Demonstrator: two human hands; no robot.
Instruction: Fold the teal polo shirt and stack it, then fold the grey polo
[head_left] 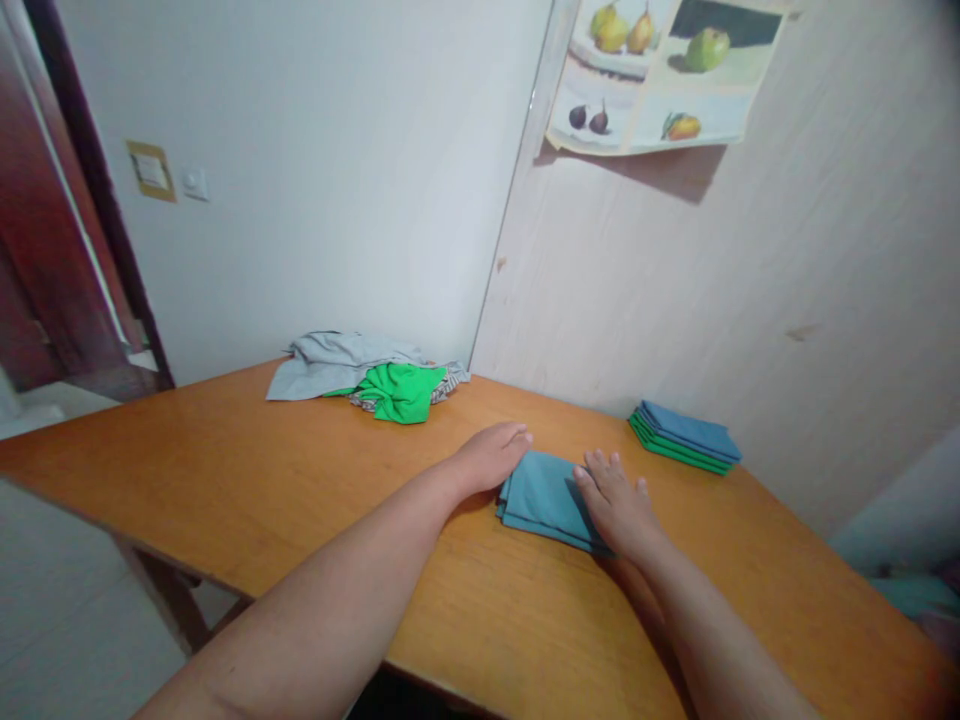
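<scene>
A folded teal cloth [551, 497] lies flat on the wooden table in front of me, its layers showing along the near edge. My right hand [616, 502] rests palm down on the cloth's right part, fingers spread. At the cloth's left far corner is my left hand [491, 455], its fingers stretched out along the edge; the underside of this hand is hidden. Neither hand grips the cloth.
On the table [300, 480], a loose heap holds a grey cloth [322, 362] and a bright green cloth [405, 390]. A neat stack of folded blue and green cloths [686, 437] sits near the wall at right. A fruit poster [667, 80] hangs above.
</scene>
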